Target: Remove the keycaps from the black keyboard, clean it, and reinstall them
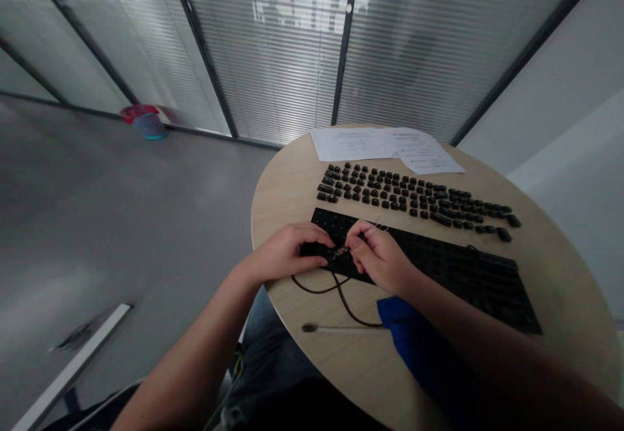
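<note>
A black keyboard base [458, 268] with its keycaps off lies across the round wooden table [292, 184]. My left hand [287, 250] rests curled on the keyboard's left end, fingers pressed on its edge. Close beside it, my right hand [381, 255] is closed in a pinch over the same corner, holding a small thin tool [341, 251] that I cannot name. Rows of loose black keycaps [414, 197] lie laid out just beyond the keyboard. The keyboard's dark cable [341, 298] loops toward the table's near edge.
Two printed paper sheets [385, 145] lie at the far side of the table. A blue cloth [414, 340] sits under my right forearm, and a thin stick-like swab [341, 329] lies near the table's front edge. A pink and blue basket [145, 121] stands on the floor by the glass wall.
</note>
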Demonstrator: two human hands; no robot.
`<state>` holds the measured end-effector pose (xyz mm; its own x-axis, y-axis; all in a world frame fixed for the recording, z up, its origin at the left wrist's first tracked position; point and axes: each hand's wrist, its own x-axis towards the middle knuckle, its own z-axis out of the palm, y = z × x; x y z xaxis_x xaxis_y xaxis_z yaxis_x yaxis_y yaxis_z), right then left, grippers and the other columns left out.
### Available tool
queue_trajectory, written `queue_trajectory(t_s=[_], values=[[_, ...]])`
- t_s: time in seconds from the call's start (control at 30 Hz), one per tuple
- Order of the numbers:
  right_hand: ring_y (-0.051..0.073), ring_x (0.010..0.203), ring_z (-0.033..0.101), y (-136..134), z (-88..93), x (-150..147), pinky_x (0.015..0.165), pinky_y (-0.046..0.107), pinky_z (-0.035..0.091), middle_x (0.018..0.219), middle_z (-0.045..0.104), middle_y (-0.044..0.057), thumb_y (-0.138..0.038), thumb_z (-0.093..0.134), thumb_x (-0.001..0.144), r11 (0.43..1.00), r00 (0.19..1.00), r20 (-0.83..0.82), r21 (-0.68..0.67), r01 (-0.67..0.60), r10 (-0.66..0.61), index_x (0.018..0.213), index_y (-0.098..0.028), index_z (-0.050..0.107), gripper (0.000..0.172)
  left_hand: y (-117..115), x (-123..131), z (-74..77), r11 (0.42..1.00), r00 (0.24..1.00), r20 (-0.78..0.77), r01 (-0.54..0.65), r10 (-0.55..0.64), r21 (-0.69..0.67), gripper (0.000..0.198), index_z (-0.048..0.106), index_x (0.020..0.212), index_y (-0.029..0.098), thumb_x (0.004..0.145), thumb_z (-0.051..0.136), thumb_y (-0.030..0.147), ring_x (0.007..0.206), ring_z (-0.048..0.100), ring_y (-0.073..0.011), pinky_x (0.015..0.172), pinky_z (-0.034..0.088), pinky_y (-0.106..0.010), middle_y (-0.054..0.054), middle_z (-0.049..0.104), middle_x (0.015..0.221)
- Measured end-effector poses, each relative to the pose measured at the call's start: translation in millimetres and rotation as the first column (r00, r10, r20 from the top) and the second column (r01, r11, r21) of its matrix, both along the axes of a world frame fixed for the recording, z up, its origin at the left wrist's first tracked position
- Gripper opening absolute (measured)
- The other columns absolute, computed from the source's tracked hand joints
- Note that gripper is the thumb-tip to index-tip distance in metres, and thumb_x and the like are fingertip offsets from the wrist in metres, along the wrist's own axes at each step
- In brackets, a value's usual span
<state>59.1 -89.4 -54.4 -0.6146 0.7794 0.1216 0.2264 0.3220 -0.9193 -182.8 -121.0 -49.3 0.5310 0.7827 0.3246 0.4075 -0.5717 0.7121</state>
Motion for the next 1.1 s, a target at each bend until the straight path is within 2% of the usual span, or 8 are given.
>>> queue_trajectory(t_s=[0.1,0.3,0.4,0.53,0.7,0.87,1.1], values=[[0.012,0.046,0.049,0.3,-2.5,-2.3,0.047,0.023,0.038,0.055,0.053,-0.006,-0.053,0.053,0.102,1.0,0.999,0.028,-0.003,-0.023,0.023,0.092,-0.023,0.055,0.032,-3.4,-2.9,-8.8,1.0,1.0,-0.009,-0.001,0.001,0.011,0.027,0.073,0.115,0.02,0.09,0.077,0.031,0.106,0.071,-0.0238,0.096,0.056,-0.042,-0.01,0.076,0.113],[0.012,0.045,0.047,0.0,-4.9,-3.2,0.047,0.023,0.034,0.053,0.051,-0.007,-0.049,0.051,0.103,0.997,0.994,0.081,0.001,-0.079,0.079,0.092,-0.023,0.055,0.029,-1.3,-1.7,-16.6,0.999,0.997,-0.069,-0.013,0.017,0.051,0.019,0.076,0.108,0.019,0.092,0.075,0.03,0.105,0.07,-0.0239,0.096,0.056,-0.042,-0.01,0.076,0.112],[0.012,0.047,0.046,-1.6,-1.8,-3.7,0.051,0.024,0.033,0.055,0.052,-0.007,-0.045,0.051,0.103,0.986,0.986,0.129,0.109,-0.123,0.109,0.091,-0.023,0.056,0.026,-1.6,-1.1,-17.0,0.997,0.994,-0.109,-0.008,0.016,0.072,0.017,0.078,0.106,0.02,0.093,0.074,0.03,0.107,0.069,-0.0239,0.097,0.055,-0.042,-0.01,0.075,0.114],[0.013,0.054,0.051,-4.5,5.3,-7.1,0.057,0.026,0.034,0.066,0.059,-0.003,-0.039,0.052,0.103,0.936,0.963,0.239,0.293,-0.197,0.128,0.089,-0.022,0.058,0.023,-2.8,-0.5,-16.4,0.996,0.992,-0.12,-0.015,0.025,0.084,0.014,0.078,0.103,0.02,0.093,0.074,0.029,0.105,0.069,-0.0233,0.094,0.055,-0.04,-0.009,0.075,0.113],[0.015,0.059,0.056,-6.1,4.3,-9.6,0.06,0.027,0.035,0.075,0.065,0.001,-0.038,0.052,0.103,0.889,0.933,0.338,0.38,-0.254,0.122,0.09,-0.021,0.061,0.023,-2.9,0.4,-17.5,0.996,0.992,-0.12,-0.016,0.027,0.093,0.013,0.078,0.102,0.02,0.093,0.073,0.028,0.102,0.069,-0.0222,0.092,0.055,-0.039,-0.009,0.075,0.111],[0.015,0.061,0.06,-5.4,-5.1,-6.1,0.062,0.026,0.039,0.075,0.067,0.001,-0.042,0.049,0.105,0.893,0.966,0.243,0.412,-0.182,0.085,0.09,-0.021,0.061,0.028,-2.3,0.0,-19.1,0.995,0.991,-0.134,-0.016,0.029,0.098,0.015,0.078,0.104,0.02,0.094,0.074,0.03,0.105,0.069,-0.0227,0.095,0.055,-0.04,-0.009,0.075,0.112],[0.014,0.057,0.059,-6.1,-10.7,-3.2,0.058,0.026,0.041,0.072,0.066,0.001,-0.049,0.05,0.104,0.908,0.995,0.082,0.409,-0.09,0.061,0.09,-0.023,0.06,0.032,-2.2,-0.5,-17.6,0.995,0.993,-0.116,-0.015,0.027,0.1,0.019,0.079,0.105,0.02,0.092,0.076,0.033,0.107,0.069,-0.0243,0.097,0.055,-0.043,-0.01,0.075,0.114]])
